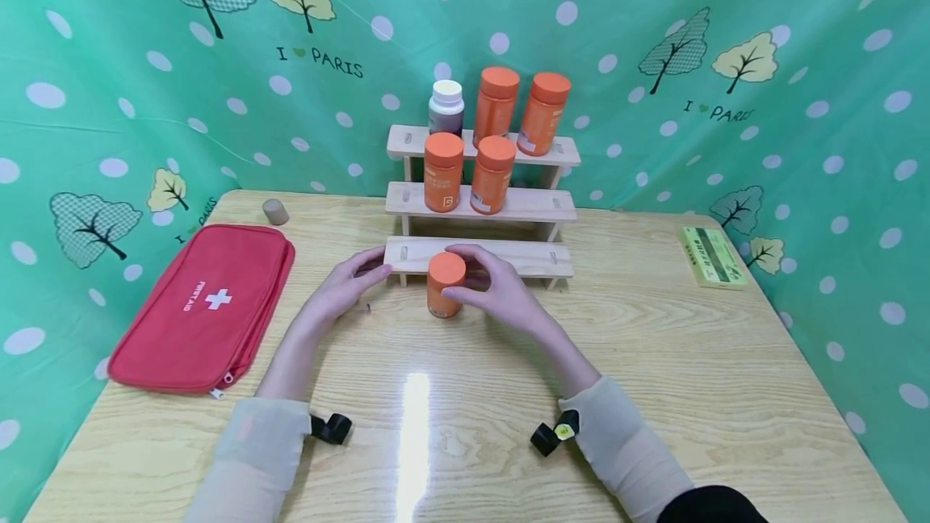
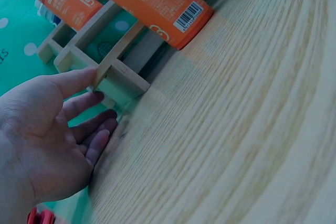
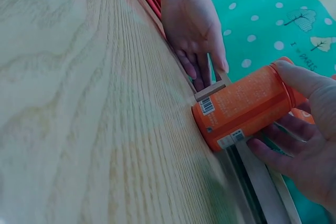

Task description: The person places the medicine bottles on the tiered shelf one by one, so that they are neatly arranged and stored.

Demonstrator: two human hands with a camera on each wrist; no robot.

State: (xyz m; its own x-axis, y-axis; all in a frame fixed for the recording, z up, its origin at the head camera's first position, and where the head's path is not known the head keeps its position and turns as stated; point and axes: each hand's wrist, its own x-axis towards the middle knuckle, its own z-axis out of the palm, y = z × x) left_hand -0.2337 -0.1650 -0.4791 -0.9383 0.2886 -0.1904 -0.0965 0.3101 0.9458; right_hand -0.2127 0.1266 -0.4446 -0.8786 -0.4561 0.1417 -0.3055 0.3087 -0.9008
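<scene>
In front of the lowest step of a three-tier wooden rack [image 1: 508, 257] is an orange bottle [image 1: 445, 287] with an orange lid. My right hand [image 1: 501, 289] holds this bottle near its lid, the thumb on the near side and the fingers behind. Whether its base touches the table cannot be made out. My left hand [image 1: 345, 285] grips the left end of the lowest step; in the left wrist view, the thumb [image 2: 79, 81] lies against the wood with the fingers beside it. Barcodes on the bottle [image 3: 247, 106] show in the right wrist view.
Two orange bottles [image 1: 443, 172] stand on the middle step. The top step carries a white-capped bottle [image 1: 446, 107] and two orange bottles [image 1: 497, 107]. A red first-aid pouch [image 1: 211, 305] and small grey cylinder [image 1: 275, 211] lie left; a green-yellow box [image 1: 712, 257] lies right.
</scene>
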